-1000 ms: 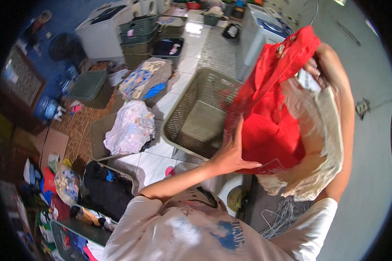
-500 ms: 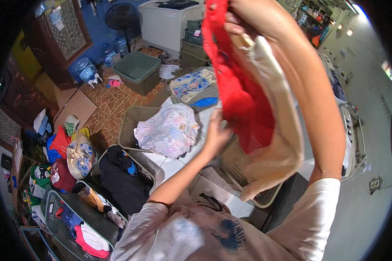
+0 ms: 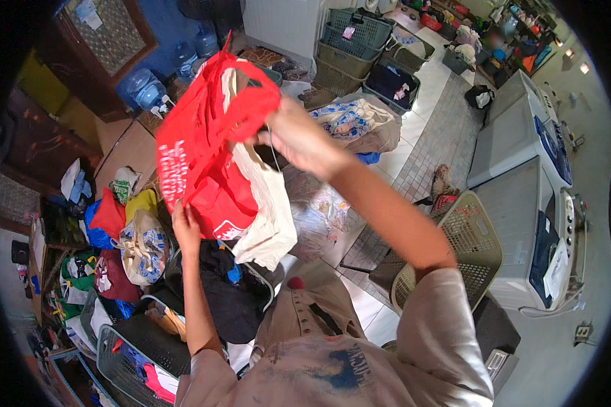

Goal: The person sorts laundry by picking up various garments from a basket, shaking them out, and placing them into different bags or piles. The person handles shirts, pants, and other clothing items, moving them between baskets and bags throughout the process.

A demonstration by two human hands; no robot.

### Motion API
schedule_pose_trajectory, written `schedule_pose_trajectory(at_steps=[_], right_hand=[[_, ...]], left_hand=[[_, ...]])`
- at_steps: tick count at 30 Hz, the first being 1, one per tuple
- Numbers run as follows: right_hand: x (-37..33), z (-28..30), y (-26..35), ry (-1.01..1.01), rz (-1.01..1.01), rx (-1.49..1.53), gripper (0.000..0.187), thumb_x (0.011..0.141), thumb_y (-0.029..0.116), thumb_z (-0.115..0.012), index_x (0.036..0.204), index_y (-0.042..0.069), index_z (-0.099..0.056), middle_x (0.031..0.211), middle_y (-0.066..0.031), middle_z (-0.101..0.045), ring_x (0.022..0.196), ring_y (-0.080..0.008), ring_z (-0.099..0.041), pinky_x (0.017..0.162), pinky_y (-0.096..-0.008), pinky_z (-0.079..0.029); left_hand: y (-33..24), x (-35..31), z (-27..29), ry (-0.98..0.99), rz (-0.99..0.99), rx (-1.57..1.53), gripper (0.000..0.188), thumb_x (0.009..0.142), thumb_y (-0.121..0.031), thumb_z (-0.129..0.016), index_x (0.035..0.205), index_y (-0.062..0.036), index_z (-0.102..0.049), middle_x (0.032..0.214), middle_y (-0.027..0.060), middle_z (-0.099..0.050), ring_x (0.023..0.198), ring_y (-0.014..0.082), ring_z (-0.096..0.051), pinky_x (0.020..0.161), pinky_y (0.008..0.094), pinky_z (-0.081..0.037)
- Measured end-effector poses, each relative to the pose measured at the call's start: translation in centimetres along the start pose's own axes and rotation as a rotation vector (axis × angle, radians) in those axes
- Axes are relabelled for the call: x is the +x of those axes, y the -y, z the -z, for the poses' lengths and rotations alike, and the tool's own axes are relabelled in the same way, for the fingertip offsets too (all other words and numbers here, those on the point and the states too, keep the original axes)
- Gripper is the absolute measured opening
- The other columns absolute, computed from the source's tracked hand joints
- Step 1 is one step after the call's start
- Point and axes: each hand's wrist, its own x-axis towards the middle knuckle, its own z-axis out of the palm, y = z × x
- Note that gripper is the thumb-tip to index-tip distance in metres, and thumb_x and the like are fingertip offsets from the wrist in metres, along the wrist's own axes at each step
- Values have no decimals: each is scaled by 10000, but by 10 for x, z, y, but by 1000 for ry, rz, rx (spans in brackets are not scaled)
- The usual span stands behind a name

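A red bag [image 3: 207, 159] hangs in the air left of the frame's centre, with a cream bag [image 3: 268, 207] against its right side. The right hand [image 3: 295, 139], a little above the centre, is blurred; its fingers are curled round the upper right of the red bag, by the top of the cream one. The left hand [image 3: 186, 227] touches the red bag's lower left edge; I cannot tell whether its fingers pinch the cloth. Below the bags, black clothes [image 3: 227, 308] fill a basket, and a green basket [image 3: 125, 353] with clothes sits at the lower left. A beige basket [image 3: 482, 244] tilts at the right, beside a washing machine [image 3: 512, 197]. Stacked baskets [image 3: 346, 57] stand at the upper centre.
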Motion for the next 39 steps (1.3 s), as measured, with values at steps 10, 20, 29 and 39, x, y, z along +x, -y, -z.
schedule_pose_trajectory(at_steps=[10,20,29,39], right_hand=[[-107,219,-247,-533,-56,529,309,849,84,-499,1153,33,-498,1135,-103,-561,1058,-234,-540,929,-400,-428],[-302,380,-441,-1395,-666,370,208,858,185,-532,1050,122,-481,898,-47,-560,828,-206,-559,752,-436,-479],[-356,297,-520,-1385,-973,896,743,832,581,-479,1366,136,-217,1343,-135,-248,1147,-407,-359,922,-605,-341],[-334,271,-612,-1243,-340,1248,480,840,413,-501,1209,107,-493,1204,-71,-540,1088,-254,-523,917,-423,-426]], left_hand=[[59,-18,-141,594,-59,334,316,747,-10,-507,1058,-54,-546,1014,151,-586,1004,338,-513,933,511,-337],[142,-172,-359,1342,379,178,567,881,-325,-462,1316,18,-338,1249,261,-454,1176,366,-433,987,381,-350],[139,-230,-373,1057,637,-93,820,858,-398,-525,1403,-4,-57,1422,292,-132,1329,392,-150,1065,421,-198],[129,-287,-368,904,1192,-315,1002,751,-607,-576,1369,-372,177,1453,185,155,1328,417,-86,891,648,-333]])
